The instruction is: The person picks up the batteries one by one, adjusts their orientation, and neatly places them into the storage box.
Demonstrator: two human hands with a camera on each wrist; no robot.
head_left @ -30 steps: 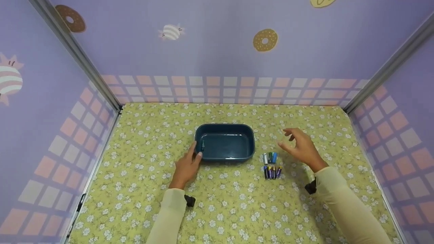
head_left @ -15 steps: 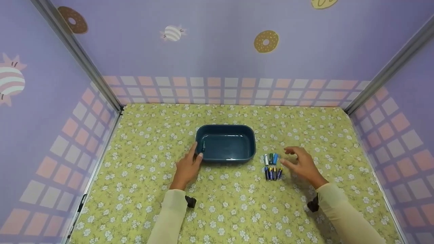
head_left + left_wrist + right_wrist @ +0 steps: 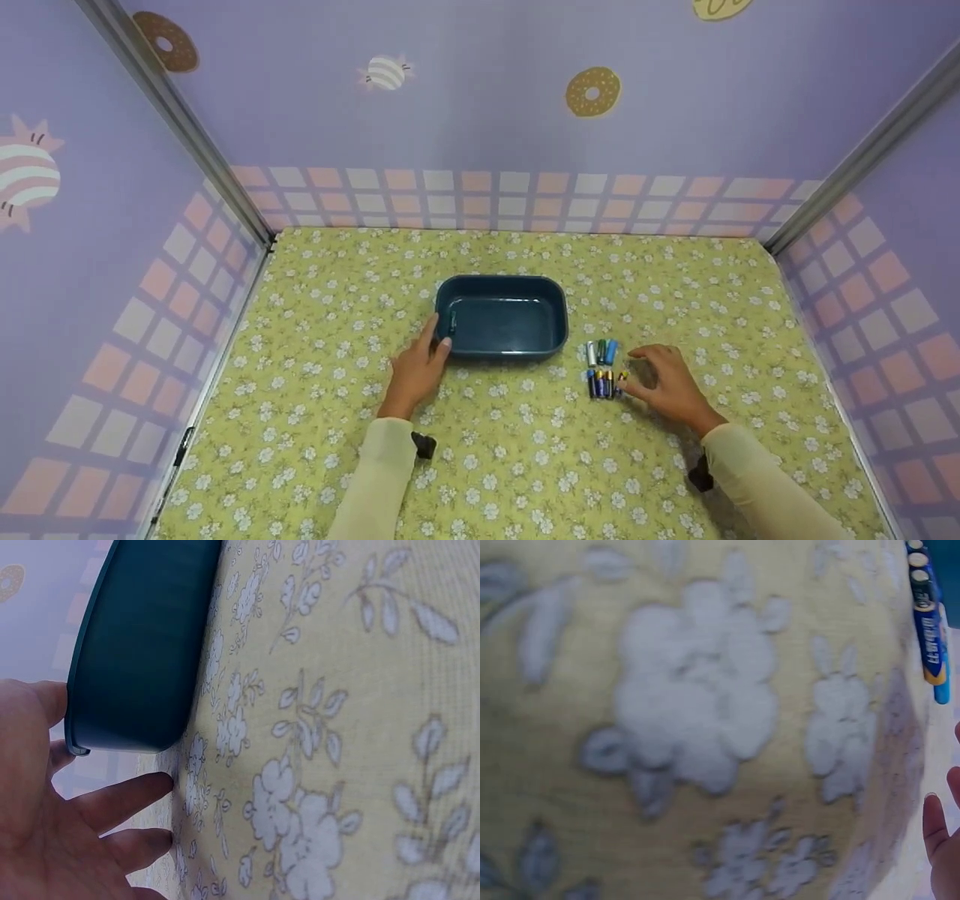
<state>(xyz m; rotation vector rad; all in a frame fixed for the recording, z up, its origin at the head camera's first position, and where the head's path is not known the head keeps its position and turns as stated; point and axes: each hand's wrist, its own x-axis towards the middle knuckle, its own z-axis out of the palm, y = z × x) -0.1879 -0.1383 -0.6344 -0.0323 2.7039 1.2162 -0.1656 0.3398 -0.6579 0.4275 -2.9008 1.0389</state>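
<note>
A dark teal rectangular bin point(image 3: 501, 354) stands mid-table; one dark green battery point(image 3: 453, 322) lies inside at its left end. My left hand point(image 3: 412, 371) touches the bin's near left corner, thumb and forefinger against the rim, the other fingers spread below in the left wrist view. Right of the bin, batteries lie in two rows: a silver one point(image 3: 592, 353), a green one point(image 3: 601, 352) and a blue one point(image 3: 611, 352) behind, several purple-and-yellow batteries point(image 3: 599, 384) in front. My right hand point(image 3: 673, 388) hovers beside the rightmost front battery, thumb and forefinger apart, holding nothing.
A yellow floral cloth point(image 3: 495, 450) covers the table. Purple walls point(image 3: 480, 112) with checked borders enclose it at the back and both sides. Black wrist cameras sit on both forearms.
My right hand has come down and toward me, from beside the back row to the front row's right end. The left hand and the bin hold their place.
</note>
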